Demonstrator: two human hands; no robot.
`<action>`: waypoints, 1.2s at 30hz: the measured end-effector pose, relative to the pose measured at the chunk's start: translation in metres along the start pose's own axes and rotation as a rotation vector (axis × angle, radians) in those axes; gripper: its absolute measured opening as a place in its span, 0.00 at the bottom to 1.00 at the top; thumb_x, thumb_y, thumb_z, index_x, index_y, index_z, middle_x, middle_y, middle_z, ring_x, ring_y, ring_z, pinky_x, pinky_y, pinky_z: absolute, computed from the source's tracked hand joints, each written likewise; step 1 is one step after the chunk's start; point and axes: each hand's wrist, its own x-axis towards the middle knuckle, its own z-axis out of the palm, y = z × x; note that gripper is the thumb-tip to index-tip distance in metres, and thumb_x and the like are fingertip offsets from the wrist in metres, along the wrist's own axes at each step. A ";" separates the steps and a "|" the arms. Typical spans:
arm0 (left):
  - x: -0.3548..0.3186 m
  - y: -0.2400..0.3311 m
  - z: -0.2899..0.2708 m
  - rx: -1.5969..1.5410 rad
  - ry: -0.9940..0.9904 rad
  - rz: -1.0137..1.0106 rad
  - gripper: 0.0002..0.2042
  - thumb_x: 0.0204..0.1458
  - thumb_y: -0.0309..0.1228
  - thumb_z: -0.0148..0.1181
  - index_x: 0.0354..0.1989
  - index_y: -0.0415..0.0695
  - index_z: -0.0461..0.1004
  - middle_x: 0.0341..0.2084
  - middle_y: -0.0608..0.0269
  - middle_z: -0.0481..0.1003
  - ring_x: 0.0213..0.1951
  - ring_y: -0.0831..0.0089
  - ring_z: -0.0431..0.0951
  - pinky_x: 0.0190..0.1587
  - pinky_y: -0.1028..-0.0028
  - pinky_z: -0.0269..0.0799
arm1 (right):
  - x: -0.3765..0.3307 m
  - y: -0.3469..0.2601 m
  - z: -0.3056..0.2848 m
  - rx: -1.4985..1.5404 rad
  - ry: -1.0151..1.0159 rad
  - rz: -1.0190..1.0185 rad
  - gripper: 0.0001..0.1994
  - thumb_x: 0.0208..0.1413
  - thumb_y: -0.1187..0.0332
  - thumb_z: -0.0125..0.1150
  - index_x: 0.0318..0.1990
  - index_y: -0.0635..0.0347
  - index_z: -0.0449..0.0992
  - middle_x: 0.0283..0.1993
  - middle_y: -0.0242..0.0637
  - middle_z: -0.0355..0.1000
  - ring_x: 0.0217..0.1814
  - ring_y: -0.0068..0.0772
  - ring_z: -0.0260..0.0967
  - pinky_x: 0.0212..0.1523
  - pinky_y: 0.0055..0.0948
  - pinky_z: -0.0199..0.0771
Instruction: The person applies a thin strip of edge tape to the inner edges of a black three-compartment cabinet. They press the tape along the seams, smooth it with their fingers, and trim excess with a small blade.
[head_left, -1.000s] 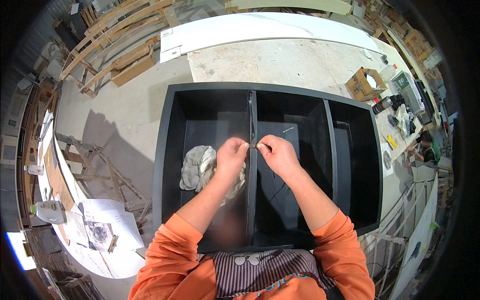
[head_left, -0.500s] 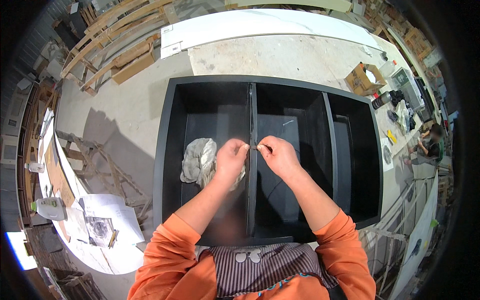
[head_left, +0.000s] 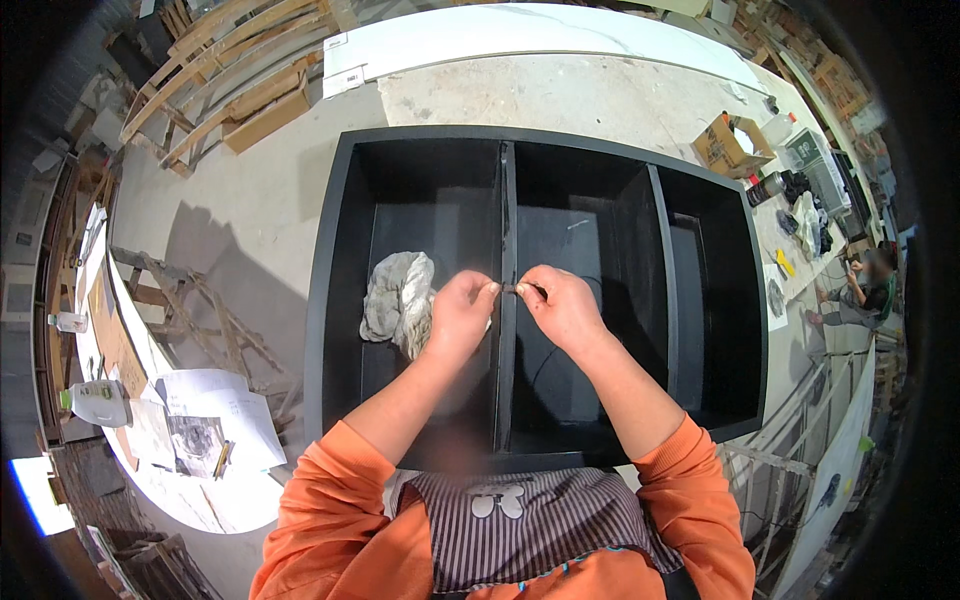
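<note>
Little had moved since a second earlier: both hands stayed pressed together at the top edge of the black cabinet's central divider (head_left: pixel 503 330), and the view had only tilted slightly, so the cabinet sat a little higher in the picture.

The left hand (head_left: pixel 460 312) was curled, its fingertips pinched toward the divider's edge. The right hand (head_left: pixel 560 305) met it from the other side, thumb and forefinger closed on a small, thin object (head_left: pixel 512 289) held right at the divider; what that object was could not be told. Neither hand was open.

The black cabinet (head_left: pixel 330 300) lay on its back on the concrete floor (head_left: pixel 250 220), its three compartments facing up. A crumpled grey rag (head_left: pixel 398 298) lay in the left compartment, just beside the left hand and partly under it. The middle and right compartments showed only their dark inner walls.

The person wore orange sleeves (head_left: pixel 340 490) and a striped apron (head_left: pixel 520 530). A white panel (head_left: pixel 520 35) lay on the floor beyond the cabinet, with wooden frames (head_left: pixel 230 70) stacked to its left. A cardboard box (head_left: pixel 728 150) stood near the cabinet's far right corner. Papers (head_left: pixel 215 415) lay on a white round table (head_left: pixel 240 500) at lower left. Another person (head_left: pixel 865 285) sat at the far right.
</note>
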 end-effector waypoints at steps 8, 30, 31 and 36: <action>-0.016 -0.011 -0.002 0.046 0.008 0.091 0.05 0.58 0.27 0.61 0.35 0.40 0.74 0.25 0.72 0.73 0.27 0.86 0.71 0.32 0.82 0.68 | -0.016 -0.005 0.001 0.003 -0.010 0.002 0.06 0.55 0.68 0.63 0.34 0.60 0.78 0.33 0.46 0.76 0.37 0.52 0.75 0.38 0.42 0.75; -0.008 -0.005 -0.009 0.283 -0.031 0.226 0.05 0.56 0.27 0.61 0.33 0.38 0.74 0.24 0.68 0.74 0.29 0.83 0.71 0.33 0.78 0.69 | -0.016 -0.003 -0.001 -0.036 -0.040 0.023 0.07 0.57 0.66 0.62 0.37 0.60 0.78 0.35 0.48 0.77 0.39 0.53 0.75 0.40 0.43 0.74; -0.012 -0.006 -0.011 0.300 -0.030 0.260 0.05 0.56 0.27 0.61 0.34 0.38 0.74 0.24 0.68 0.74 0.28 0.83 0.72 0.32 0.78 0.69 | -0.020 -0.005 -0.001 -0.026 -0.051 0.033 0.07 0.57 0.66 0.62 0.37 0.60 0.78 0.35 0.47 0.77 0.39 0.53 0.75 0.40 0.42 0.75; -0.035 -0.011 -0.015 0.264 -0.087 0.180 0.05 0.57 0.27 0.61 0.34 0.38 0.74 0.23 0.68 0.74 0.26 0.83 0.73 0.29 0.78 0.69 | -0.039 -0.010 -0.001 -0.024 -0.095 0.054 0.07 0.57 0.66 0.62 0.37 0.59 0.78 0.36 0.46 0.77 0.40 0.51 0.75 0.41 0.42 0.75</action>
